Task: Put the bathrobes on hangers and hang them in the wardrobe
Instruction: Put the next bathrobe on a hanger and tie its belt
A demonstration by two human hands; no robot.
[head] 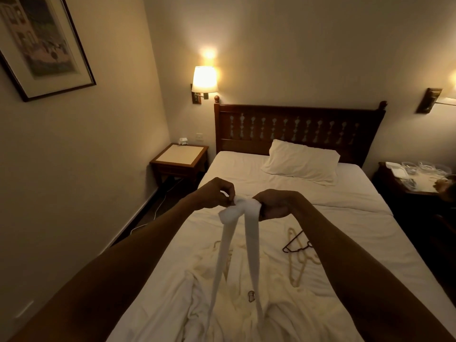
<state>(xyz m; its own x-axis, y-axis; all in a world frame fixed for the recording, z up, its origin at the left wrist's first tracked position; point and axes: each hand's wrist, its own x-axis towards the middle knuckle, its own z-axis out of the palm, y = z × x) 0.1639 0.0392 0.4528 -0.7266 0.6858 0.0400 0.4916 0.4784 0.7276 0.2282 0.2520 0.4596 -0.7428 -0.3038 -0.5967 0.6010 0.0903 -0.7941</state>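
**Bathrobe belt held up over the bed**

The bathrobe belt (pixel 243 211) is a long white strip of cloth. It is up in the air, above the middle of the bed (pixel 320 201). Both hands hold it at the top, where it is bunched into a soft lump. Two long ends hang down from the lump to the white bathrobe (pixel 246 309) below.

The left hand (pixel 217 193) pinches the bunched cloth with its fingertips closed on it. The right hand (pixel 272 204) is closed around the other side of the lump. The two hands are very near each other, with the cloth between them.

The bathrobe lies crumpled on the near part of the bed. It has a small dark mark on it. Just past it, on the right side of the bed, lie some hangers (pixel 299 255). One is thin and dark, and the others look pale. They touch and cross each other.

A white pillow (pixel 301 164) rests at the far end of the bed, against the dark wooden headboard (pixel 296 124). A small wooden side table (pixel 180 159) stands to the left of the bed. A lit lamp (pixel 204 79) shines on the wall above it. A framed picture (pixel 42 43) hangs on the left wall. Another dark table (pixel 414 181) with clear things on it stands to the right of the bed.
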